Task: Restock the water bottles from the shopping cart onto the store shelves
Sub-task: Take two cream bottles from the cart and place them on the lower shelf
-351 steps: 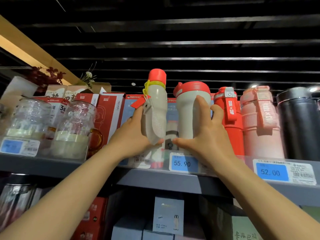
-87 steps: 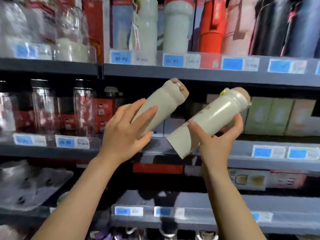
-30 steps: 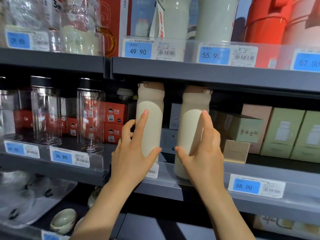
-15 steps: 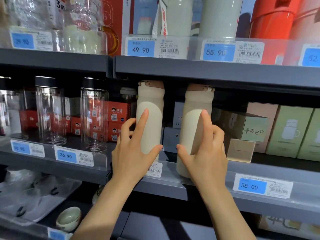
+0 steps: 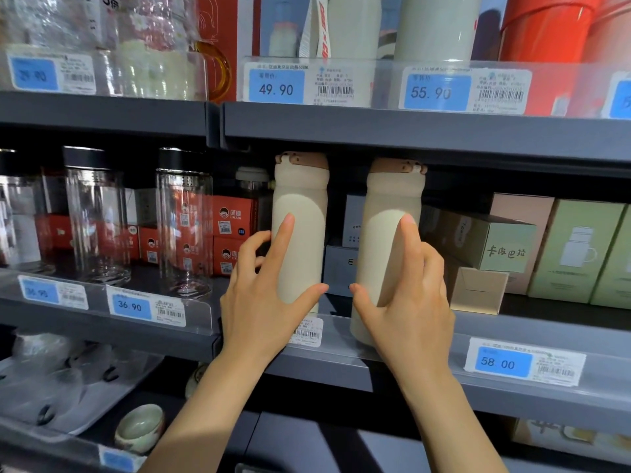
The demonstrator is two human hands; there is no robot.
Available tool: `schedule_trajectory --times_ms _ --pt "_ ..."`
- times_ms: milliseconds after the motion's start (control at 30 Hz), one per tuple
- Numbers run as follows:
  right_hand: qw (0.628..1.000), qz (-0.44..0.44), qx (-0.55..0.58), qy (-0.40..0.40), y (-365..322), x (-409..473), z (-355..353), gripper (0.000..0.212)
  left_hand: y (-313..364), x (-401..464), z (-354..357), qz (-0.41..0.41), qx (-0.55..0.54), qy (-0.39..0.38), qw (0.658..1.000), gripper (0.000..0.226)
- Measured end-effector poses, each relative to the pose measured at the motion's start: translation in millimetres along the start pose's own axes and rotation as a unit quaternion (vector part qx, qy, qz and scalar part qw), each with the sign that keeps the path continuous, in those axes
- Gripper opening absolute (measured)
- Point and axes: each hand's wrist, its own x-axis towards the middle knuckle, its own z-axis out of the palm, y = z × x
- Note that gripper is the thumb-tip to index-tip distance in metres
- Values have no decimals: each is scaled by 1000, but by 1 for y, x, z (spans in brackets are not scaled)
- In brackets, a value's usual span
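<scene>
Bottles both stand upright on the middle shelf [image 5: 341,361], long axes vertical, caps almost brushing the shelf above. Left hand [image 5: 263,302] wraps the left cream bottle [image 5: 300,206], thumb round the front and fingers round the far side; right hand [image 5: 409,302] holds the right cream bottle [image 5: 389,213] the same way. Each bottle sits straight ahead of its own hand, so neither's nearer. Guessing next is just letting go and pulling straight back toward the body.

Top-shelf bottles [image 5: 437,25] cropped; btm tag [image 5: 117,459] maybe blurred.
</scene>
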Motion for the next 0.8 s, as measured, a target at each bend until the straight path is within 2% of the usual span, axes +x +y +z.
schedule_trajectory --times_ms 333,467,800 --pt "1000 8 -19 -11 1 -3 -1 99 -3 0 2 4 8 2 1000 86" --pt "1000 10 -18 -9 2 -4 1 96 -2 -1 2 -10 0 -8 1000 93" --pt "999 23 -20 -22 -5 -3 -6 97 1 1 -1 -15 -8 -35 999 90"
